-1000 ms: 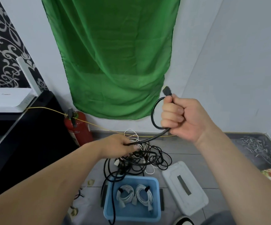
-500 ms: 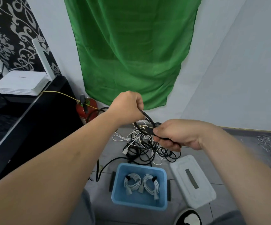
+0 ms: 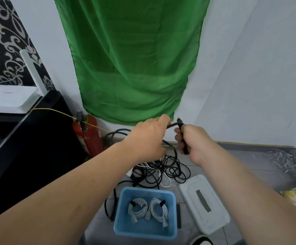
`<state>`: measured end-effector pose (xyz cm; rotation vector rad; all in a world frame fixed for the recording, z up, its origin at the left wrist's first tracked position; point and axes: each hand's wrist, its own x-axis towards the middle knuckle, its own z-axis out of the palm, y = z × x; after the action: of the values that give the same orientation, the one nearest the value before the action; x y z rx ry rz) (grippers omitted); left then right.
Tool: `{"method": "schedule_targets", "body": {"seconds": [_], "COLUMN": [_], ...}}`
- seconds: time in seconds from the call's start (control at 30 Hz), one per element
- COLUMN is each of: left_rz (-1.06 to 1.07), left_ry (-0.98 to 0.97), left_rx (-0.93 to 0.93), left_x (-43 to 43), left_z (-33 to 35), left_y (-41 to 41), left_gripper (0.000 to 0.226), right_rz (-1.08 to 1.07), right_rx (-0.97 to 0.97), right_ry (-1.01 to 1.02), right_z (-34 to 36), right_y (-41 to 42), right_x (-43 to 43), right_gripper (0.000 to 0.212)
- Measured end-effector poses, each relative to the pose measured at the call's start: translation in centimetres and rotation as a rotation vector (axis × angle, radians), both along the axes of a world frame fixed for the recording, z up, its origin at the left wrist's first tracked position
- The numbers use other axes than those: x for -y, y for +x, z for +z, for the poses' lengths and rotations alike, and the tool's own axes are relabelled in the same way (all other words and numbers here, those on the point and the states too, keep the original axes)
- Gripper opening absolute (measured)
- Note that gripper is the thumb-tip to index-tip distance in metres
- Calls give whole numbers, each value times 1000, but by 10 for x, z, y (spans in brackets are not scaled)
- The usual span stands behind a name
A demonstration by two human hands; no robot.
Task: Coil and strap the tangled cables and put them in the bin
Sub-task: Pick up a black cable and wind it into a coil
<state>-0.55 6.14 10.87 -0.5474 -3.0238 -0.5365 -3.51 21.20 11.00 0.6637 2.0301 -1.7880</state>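
Above the bin (image 3: 146, 189), left hand (image 3: 149, 137) pinches and right hand (image 3: 194, 143) fists the cable (image 3: 172, 125), light, probably springy, best gripped at its loops.

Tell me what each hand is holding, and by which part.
Both hold the black cable. The right hand grips it just below its plug end; the left hand pinches the stretch right beside that.
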Motion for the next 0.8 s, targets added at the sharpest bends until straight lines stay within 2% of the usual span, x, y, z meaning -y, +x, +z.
{"method": "schedule_targets", "body": {"seconds": [0.2,0.3,0.4,0.5,0.6,0.67,0.73,0.8], "left_rz": [-92,-87,-25,47,99,194,371,490], "left_ry": [189,269,358,183,-235,-398,-378,-221], "left_rx": [-97,-116,-31,89,203,301,352,285], "left_x": [-11,-11,-9,-2,17,32,45,51], "left_z": [-16,-15,-20,-34,-52,-54,-50,-42], "left_y": [4,4,1,1,3,3,-1,-7], "left_gripper": [75,54,43,43,66,72,67,58], "right_rz": [-186,-240,-291,-298,-259,-212,-165,-105], "right_rx": [-114,-130,-141,-189,-198,-215,-220,-187], "right_ry": [-469,-600,-694,-844,-975,-1011,-991,-916], "right_z": [13,18,22,34,45,50,54,53], "right_y": [-8,-8,-10,-8,-4,-1,1,4], "right_x": [-1,0,-4,-15,-30,-41,-50,-56], "right_gripper": [29,31,33,37,37,37,35,34]}}
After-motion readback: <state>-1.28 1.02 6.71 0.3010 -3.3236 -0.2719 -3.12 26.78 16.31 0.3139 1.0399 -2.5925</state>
